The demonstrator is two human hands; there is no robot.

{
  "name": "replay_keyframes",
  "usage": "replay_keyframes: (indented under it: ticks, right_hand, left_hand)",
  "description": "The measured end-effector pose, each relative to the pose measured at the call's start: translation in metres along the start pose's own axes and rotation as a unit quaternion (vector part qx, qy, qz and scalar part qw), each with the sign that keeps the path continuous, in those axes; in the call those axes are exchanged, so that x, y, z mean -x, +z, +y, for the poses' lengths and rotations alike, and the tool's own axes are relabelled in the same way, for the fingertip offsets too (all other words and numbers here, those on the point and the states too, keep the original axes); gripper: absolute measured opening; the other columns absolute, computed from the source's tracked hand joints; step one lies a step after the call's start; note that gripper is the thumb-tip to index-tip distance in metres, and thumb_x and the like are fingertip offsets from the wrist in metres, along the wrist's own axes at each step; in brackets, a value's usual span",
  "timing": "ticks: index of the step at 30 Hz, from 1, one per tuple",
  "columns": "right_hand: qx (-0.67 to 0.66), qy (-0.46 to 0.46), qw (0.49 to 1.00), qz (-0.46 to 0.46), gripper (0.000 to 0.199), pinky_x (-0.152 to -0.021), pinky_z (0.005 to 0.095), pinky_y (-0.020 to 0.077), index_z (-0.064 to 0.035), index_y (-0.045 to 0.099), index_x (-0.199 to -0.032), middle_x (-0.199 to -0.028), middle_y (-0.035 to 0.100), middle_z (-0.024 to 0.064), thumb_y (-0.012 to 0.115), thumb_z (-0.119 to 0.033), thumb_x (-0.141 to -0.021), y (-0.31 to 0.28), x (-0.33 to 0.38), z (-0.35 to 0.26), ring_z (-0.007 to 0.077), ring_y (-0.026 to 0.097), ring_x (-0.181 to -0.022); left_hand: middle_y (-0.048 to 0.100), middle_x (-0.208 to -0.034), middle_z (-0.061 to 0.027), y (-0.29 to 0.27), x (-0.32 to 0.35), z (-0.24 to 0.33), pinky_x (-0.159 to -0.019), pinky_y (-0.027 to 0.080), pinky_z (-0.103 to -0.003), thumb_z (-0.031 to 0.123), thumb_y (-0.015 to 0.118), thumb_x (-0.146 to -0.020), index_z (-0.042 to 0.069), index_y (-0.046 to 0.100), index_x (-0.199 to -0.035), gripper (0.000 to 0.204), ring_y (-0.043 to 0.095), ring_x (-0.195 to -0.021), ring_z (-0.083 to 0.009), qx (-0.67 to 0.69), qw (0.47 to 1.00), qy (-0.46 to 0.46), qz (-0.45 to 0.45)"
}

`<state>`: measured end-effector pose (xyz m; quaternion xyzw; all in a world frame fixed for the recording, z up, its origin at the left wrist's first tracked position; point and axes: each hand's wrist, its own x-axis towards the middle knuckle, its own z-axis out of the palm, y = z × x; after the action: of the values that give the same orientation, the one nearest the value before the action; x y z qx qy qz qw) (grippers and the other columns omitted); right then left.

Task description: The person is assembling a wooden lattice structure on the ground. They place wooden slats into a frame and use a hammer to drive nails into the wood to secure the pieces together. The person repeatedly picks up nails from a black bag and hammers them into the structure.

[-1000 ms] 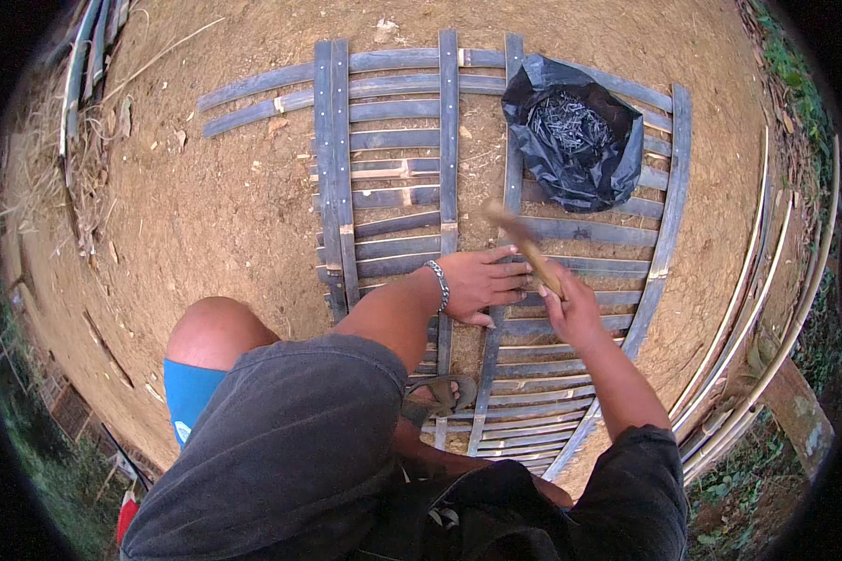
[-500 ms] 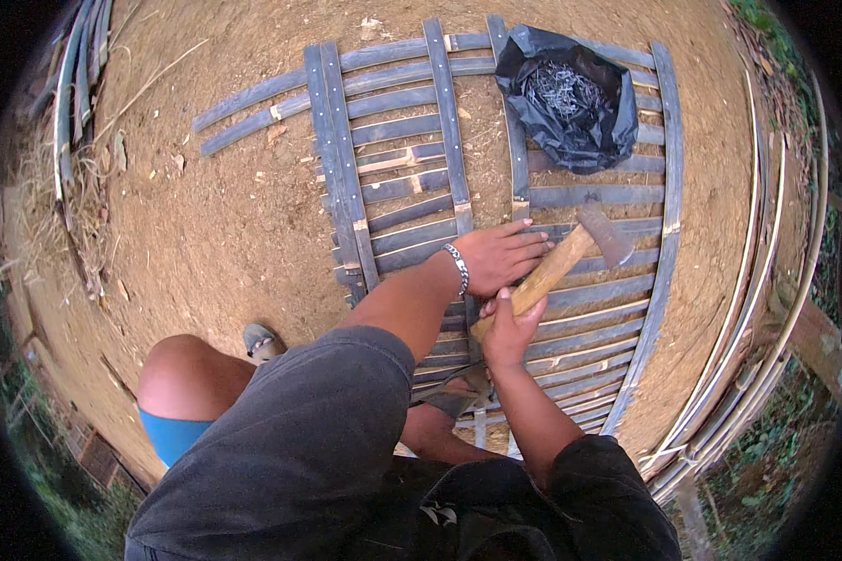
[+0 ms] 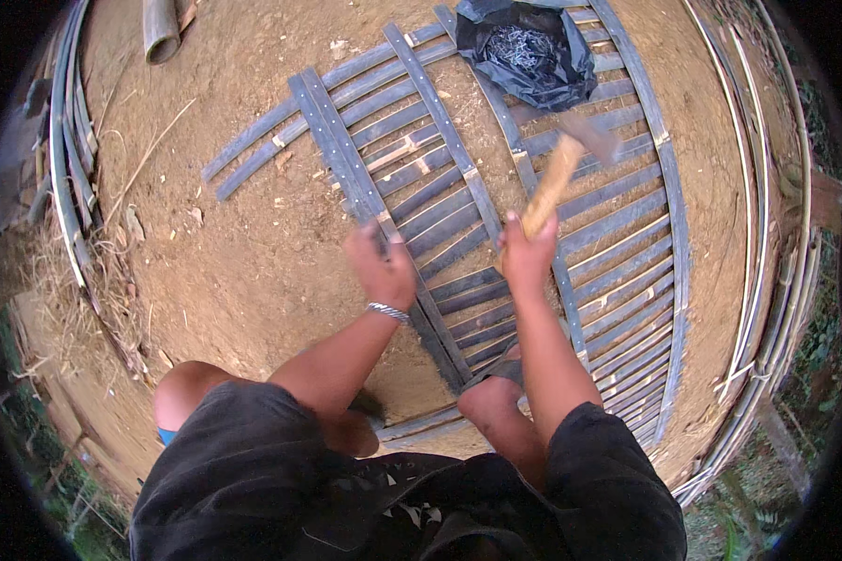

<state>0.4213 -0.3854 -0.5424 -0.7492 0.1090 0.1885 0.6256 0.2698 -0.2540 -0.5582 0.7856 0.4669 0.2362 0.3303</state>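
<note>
My right hand (image 3: 529, 251) is wrapped round the wooden handle of a hatchet (image 3: 554, 178). Its metal head, smeared by motion, is raised over the slats near the black bag. My left hand (image 3: 382, 271), a bracelet at its wrist, is at the outer left rail of a slatted bamboo panel (image 3: 447, 217). Its fingers look parted, with a dark gap between them and the thumb; some blur covers the fingertips. Whether they touch the rail I cannot tell. An open black plastic bag (image 3: 571, 86) holding a heap of nails (image 3: 522, 49) sits on the panel's far part.
Bare soil (image 3: 253, 280) surrounds the panel. Long bamboo poles (image 3: 784, 309) line the right side, and dark strips (image 3: 61, 140) lie at the left beside dry straw (image 3: 89, 280). A thick bamboo piece (image 3: 161, 37) lies at the far left. My bent knees flank the near edge.
My left hand has left the slats beside the hatchet and moved left to the outer rail. My right hand has raised the hatchet farther away. The view has shifted, so the panel appears turned.
</note>
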Motion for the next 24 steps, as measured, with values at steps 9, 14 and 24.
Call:
replay_keyframes:
  ticks: [9, 14, 24]
  right_hand:
    - [0.149, 0.006, 0.98, -0.134, 0.051, -0.05, 0.0347, 0.0559, -0.0029, 0.049, -0.138, -0.093, 0.069, 0.0152, 0.062, 0.002, -0.089, 0.062, -0.044, -0.026, 0.0205, 0.069, -0.059]
    - [0.155, 0.013, 0.977, -0.144, 0.053, -0.049, 0.0346, 0.0568, -0.0037, 0.049, -0.139, -0.094, 0.07, 0.0156, 0.063, 0.003, -0.088, 0.063, -0.049, -0.022, 0.0212, 0.07, -0.059]
    - [0.204, 0.014, 0.966, -0.157, 0.052, -0.051, 0.0346, 0.0591, -0.0002, 0.048, -0.138, -0.094, 0.071, 0.0175, 0.064, 0.001, -0.089, 0.06, -0.047, -0.025, 0.0229, 0.073, -0.062]
  left_hand:
    - [0.076, -0.104, -0.0206, -0.02, -0.016, -0.038, -0.086, 0.056, -0.036, 0.022, 0.073, -0.095, -0.005, 0.074, -0.115, 0.035, 0.074, -0.092, -0.0272, 0.0, 0.952, -0.301, -0.049]
    - [0.079, -0.101, -0.0192, -0.01, -0.023, -0.04, -0.084, 0.057, -0.035, 0.019, 0.075, -0.093, -0.003, 0.077, -0.112, 0.029, 0.076, -0.089, -0.0251, 0.075, 0.936, -0.344, 0.002]
    - [0.079, -0.09, -0.0173, -0.014, -0.039, -0.04, -0.076, 0.056, -0.035, 0.02, 0.079, -0.091, -0.003, 0.079, -0.103, 0.025, 0.074, -0.079, -0.0221, 0.029, 0.946, -0.323, 0.0]
